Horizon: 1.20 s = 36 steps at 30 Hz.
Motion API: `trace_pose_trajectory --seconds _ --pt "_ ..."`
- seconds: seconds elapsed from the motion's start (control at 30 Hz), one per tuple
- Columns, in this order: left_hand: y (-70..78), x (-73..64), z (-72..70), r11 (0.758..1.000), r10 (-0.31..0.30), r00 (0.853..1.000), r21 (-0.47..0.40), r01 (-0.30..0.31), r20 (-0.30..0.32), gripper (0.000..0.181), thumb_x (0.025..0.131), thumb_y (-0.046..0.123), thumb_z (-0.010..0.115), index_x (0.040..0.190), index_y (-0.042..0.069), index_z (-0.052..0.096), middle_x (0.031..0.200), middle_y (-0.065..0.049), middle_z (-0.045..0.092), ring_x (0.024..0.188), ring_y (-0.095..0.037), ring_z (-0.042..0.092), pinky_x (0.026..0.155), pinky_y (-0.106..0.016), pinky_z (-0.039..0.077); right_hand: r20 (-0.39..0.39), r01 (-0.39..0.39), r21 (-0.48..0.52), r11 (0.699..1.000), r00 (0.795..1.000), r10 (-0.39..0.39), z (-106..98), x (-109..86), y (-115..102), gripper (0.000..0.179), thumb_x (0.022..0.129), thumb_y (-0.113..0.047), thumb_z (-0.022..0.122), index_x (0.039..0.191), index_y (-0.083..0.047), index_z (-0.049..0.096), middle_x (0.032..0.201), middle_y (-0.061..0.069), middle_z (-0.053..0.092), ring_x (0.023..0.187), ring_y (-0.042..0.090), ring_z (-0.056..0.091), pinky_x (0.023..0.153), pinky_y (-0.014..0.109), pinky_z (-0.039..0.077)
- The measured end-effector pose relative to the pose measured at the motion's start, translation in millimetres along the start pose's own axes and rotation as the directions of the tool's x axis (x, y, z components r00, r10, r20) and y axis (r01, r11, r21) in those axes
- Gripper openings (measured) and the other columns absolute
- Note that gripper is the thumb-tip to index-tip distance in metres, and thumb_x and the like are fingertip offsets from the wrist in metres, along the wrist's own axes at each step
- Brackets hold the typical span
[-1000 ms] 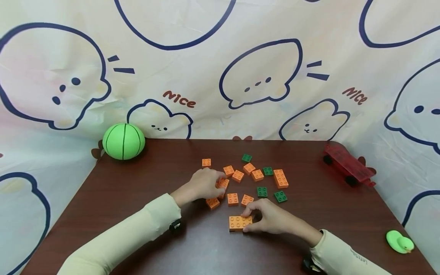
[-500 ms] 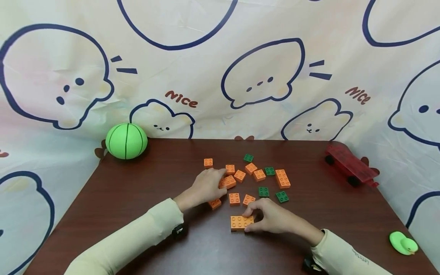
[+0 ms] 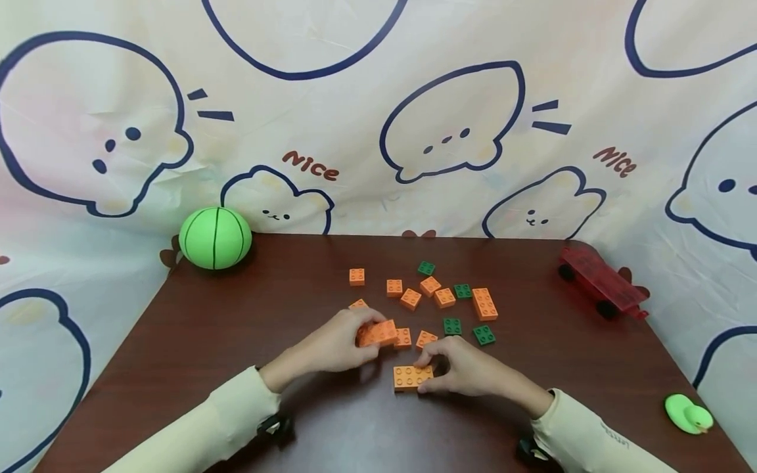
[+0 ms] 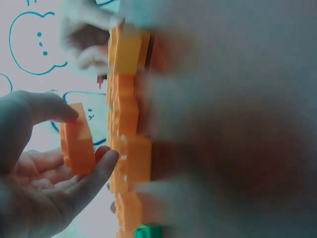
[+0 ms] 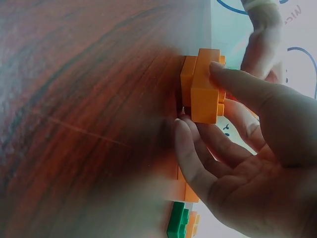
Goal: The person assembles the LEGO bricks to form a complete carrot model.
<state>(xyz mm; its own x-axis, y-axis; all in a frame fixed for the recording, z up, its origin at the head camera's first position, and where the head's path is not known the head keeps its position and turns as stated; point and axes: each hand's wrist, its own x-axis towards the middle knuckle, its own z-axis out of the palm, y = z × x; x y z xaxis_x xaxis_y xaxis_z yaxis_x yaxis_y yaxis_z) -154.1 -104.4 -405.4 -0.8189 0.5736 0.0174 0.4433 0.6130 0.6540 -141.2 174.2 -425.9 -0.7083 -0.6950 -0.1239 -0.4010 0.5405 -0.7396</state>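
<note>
Head view, bricks, brown table, printed backdrop

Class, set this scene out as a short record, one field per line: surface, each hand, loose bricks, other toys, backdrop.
Surface: dark brown table
Left hand: holds a raised orange brick above the table
Right hand: pinches another orange brick, studs up
Loose bricks: several orange bricks; four green bricks visible
Other toys: green ball, far left; red toy car, far right; green duck, near right
Backdrop: pale sheet with cartoon outlines and the word "Nice"
</note>
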Motion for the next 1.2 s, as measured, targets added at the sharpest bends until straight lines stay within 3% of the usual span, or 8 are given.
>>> trace_pose_trajectory --seconds 0.1,0.23,0.43,0.67,0.87,1.03,1.2 --pt "2.1 -14.1 6.0 0.997 -0.001 0.997 -0.072 0.006 0.075 0.039 0.095 0.023 0.073 0.131 0.013 0.065 0.112 0.003 0.07 0.092 -0.01 0.061 0.079 -0.026 0.051 0.001 0.001 0.002 1.0 1.0 -0.001 1 0.7 -1 0.022 0.086 -0.032 0.084 0.103 -0.02 0.075 0.102 -0.007 0.074 0.084 0.002 0.063 0.075 0.022 0.054" --pt "3.8 -25.5 20.7 0.988 0.02 0.993 -0.151 -0.002 0.118 0.039 0.098 0.029 0.071 0.135 0.017 0.064 0.12 0.005 0.071 0.1 -0.006 0.062 0.088 -0.027 0.052 0.002 -0.006 0.01 1.0 1.0 0.006 3 0.1 0 0.022 0.086 -0.032 0.085 0.102 -0.021 0.075 0.1 -0.008 0.074 0.083 0.002 0.063 0.074 0.021 0.054" --pt "4.5 -30.5 37.7 0.978 0.047 0.99 -0.209 -0.018 0.136 0.044 0.101 0.029 0.068 0.142 0.016 0.062 0.12 0.004 0.071 0.095 -0.001 0.06 0.084 -0.021 0.049 0.019 -0.011 0.043 0.999 1.0 0.01 6 -2.5 2 0.021 0.087 -0.031 0.084 0.103 -0.02 0.075 0.103 -0.006 0.075 0.085 0.0 0.064 0.076 0.021 0.056" --pt "9.5 -25.8 43.5 0.978 0.108 0.988 -0.19 -0.086 0.113 0.048 0.101 0.036 0.066 0.142 0.012 0.062 0.127 0.001 0.072 0.113 -0.007 0.064 0.094 -0.025 0.053 0.013 0.005 0.071 0.997 1.0 -0.006 4 -4.0 3 0.022 0.087 -0.03 0.084 0.102 -0.019 0.075 0.1 -0.006 0.073 0.084 0.0 0.064 0.074 0.021 0.055" --pt "12.0 -25.2 45.3 0.97 0.096 0.992 -0.233 -0.074 0.084 0.045 0.104 0.039 0.06 0.138 0.01 0.065 0.12 -0.001 0.073 0.096 -0.003 0.061 0.081 -0.021 0.051 0.006 0.021 0.064 0.998 1.0 -0.022 3 -1.6 3 0.022 0.087 -0.031 0.084 0.103 -0.02 0.075 0.099 -0.007 0.072 0.085 0.0 0.064 0.074 0.021 0.055" --pt "13.4 -22.9 47.1 0.97 0.089 0.994 -0.231 -0.072 0.063 0.032 0.102 0.038 0.065 0.125 0.017 0.073 0.105 0.005 0.073 0.083 0.001 0.057 0.071 -0.018 0.048 0.001 0.019 0.06 0.998 1.0 -0.019 2 -1.3 2 0.021 0.086 -0.031 0.085 0.101 -0.02 0.075 0.097 -0.008 0.072 0.083 0.001 0.063 0.073 0.021 0.055" --pt "14.6 -18.3 47.6 0.966 0.082 0.994 -0.252 -0.063 0.065 0.025 0.099 0.033 0.069 0.116 0.016 0.077 0.093 0.007 0.071 0.072 0.003 0.054 0.062 -0.017 0.045 -0.009 0.019 0.05 0.999 1.0 -0.019 1 -0.7 2 0.022 0.085 -0.031 0.085 0.101 -0.02 0.075 0.096 -0.009 0.072 0.083 0.003 0.063 0.074 0.021 0.054"
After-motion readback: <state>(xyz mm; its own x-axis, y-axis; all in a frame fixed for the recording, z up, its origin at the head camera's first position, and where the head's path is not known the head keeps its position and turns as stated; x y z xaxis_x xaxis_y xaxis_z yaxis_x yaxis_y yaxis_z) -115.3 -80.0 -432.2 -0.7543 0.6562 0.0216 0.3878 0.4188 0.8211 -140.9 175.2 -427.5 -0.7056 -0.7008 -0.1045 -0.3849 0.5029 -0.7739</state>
